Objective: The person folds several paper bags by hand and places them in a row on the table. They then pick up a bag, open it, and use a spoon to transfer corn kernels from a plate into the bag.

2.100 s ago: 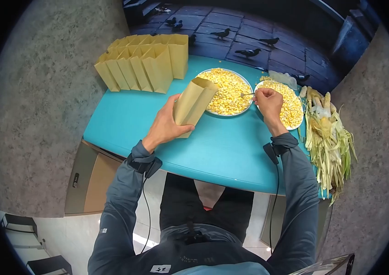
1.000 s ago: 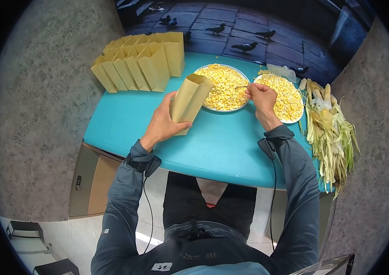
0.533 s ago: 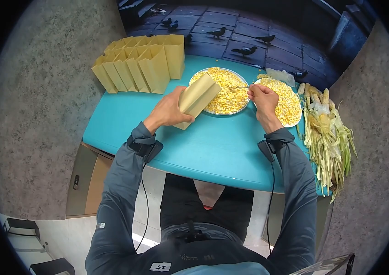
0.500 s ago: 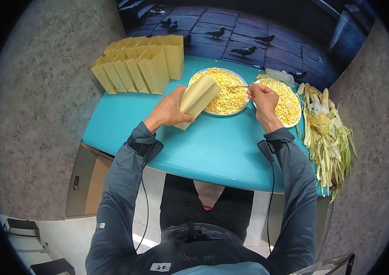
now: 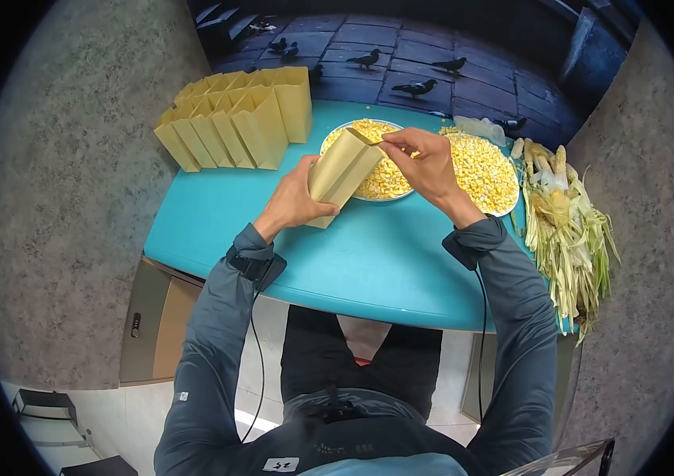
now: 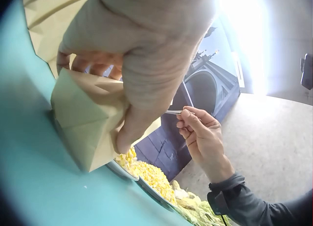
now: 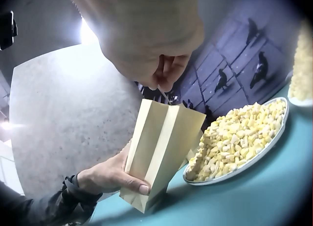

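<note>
A tan paper bag [image 5: 341,176] leans to the right, gripped round its lower half by my left hand [image 5: 293,198]. My right hand [image 5: 426,168] pinches the handle of a thin metal utensil [image 5: 377,143], whose far end is hidden at the bag's open mouth. In the right wrist view the bag [image 7: 162,146] tilts beside a plate of corn kernels [image 7: 239,140]. The left wrist view shows the folded bottom of the bag [image 6: 83,120] over the table, and the right hand [image 6: 203,140] holding the utensil [image 6: 173,112].
Several open paper bags [image 5: 261,131] stand in rows at the back left of the turquoise table [image 5: 218,214]. At the right lie a second plate of kernels [image 5: 483,178], a clear plastic bag [image 5: 481,129] and a heap of corn husks and cobs [image 5: 565,230].
My right hand has moved left with the utensil, from over the kernels to the mouth of the bag. My left hand keeps its grip on the bag, which has turned slightly more upright.
</note>
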A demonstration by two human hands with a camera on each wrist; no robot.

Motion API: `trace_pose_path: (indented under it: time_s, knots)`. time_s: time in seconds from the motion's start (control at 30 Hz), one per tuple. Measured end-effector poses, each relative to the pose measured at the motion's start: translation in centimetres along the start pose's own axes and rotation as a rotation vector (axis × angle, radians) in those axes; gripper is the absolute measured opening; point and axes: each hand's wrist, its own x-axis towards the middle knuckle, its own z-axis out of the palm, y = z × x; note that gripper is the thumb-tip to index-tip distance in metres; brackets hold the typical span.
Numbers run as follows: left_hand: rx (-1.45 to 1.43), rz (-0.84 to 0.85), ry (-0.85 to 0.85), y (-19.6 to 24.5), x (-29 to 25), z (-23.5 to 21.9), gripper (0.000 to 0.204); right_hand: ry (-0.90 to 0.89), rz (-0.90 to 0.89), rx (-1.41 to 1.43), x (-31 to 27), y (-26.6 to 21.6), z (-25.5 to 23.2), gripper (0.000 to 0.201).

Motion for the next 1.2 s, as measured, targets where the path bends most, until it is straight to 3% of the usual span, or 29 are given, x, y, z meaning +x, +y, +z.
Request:
trace_pose_path:
  time_s: [0.1,0.17,0.3,0.5,0.93,1.2]
  knots:
    - [-0.024,-0.002,0.032,-0.2,-0.5,0.1,0.108,0.061,-0.153,-0.058,0.1,-0.1,-0.6,0.015]
    - [-0.040,0.013,0.057,-0.5,-0.8,0.2,0.107,0.217,-0.033,-0.132,0.1,0.8,-1.3,0.016]
    - [-0.071,0.003,0.078,-0.2,-1.7,0.0,0.104,0.316,0.141,-0.205,-0.7,5.6,-1.9,0.019]
    - [-0.111,-0.011,0.102,0.0,-2.5,0.0,0.102,0.356,0.362,-0.044,-1.6,9.1,-0.9,0.021]
    - [-0.008,0.080,0.125,-0.3,-4.3,0.8,0.119,0.322,0.325,-0.157,-1.5,6.0,-0.7,0.021]
    - [-0.083,-0.010,0.071,0.4,-3.9,-0.2,0.115,0.305,0.420,-0.144,-1.5,7.7,-0.6,0.021]
